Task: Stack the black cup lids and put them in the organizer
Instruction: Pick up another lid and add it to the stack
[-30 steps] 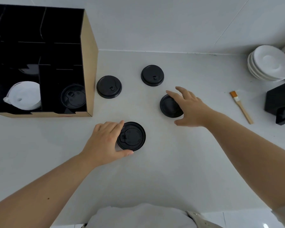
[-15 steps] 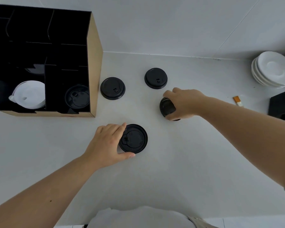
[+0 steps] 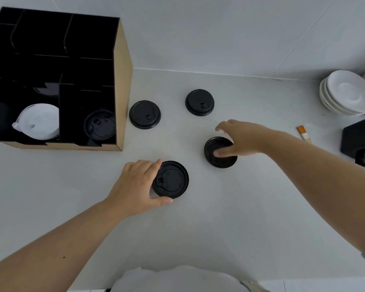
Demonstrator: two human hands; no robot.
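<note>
Several black cup lids lie on the white counter (image 3: pixel 230 218). My left hand (image 3: pixel 138 186) grips the nearest lid (image 3: pixel 173 180) by its left edge, thumb and fingers around the rim. My right hand (image 3: pixel 242 138) holds a second lid (image 3: pixel 217 160) slightly raised and tilted, thumb across its top, other fingers spread. Two more lids rest flat further back, one (image 3: pixel 144 114) beside the organizer and one (image 3: pixel 199 102) to its right. The black organizer (image 3: pixel 122 81) with tan side walls stands at the left, with one black lid (image 3: pixel 100 127) in its lower right compartment.
White lids (image 3: pixel 38 121) fill the organizer's lower left compartment. A stack of white saucers (image 3: pixel 346 91) sits at the far right by the wall. A small brush (image 3: pixel 302 133) and a black box (image 3: pixel 360 142) lie near the right edge.
My right hand closed on the right-hand lid, then lifted and drew it toward me, turning it. My left hand stayed on the near lid.
</note>
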